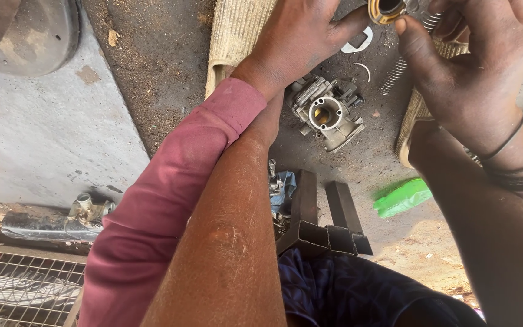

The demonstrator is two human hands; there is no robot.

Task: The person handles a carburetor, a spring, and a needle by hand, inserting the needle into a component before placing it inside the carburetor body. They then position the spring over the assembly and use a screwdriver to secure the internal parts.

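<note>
brass ring [387, 9] | pinched between left hand [298, 36] and right hand [479, 66] fingers

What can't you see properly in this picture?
- Head view: the brass ring part held by both hands is cut off by the top edge.
- The left hand has its fingers cut off there too.
- The right hand covers part of the spring.
- The carburetor underside faces the ground.

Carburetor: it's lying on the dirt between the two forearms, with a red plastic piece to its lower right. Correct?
Not quite. The plastic piece is green, not red, as the head view shows. The carburetor does lie on the dirt between the forearms.
</note>
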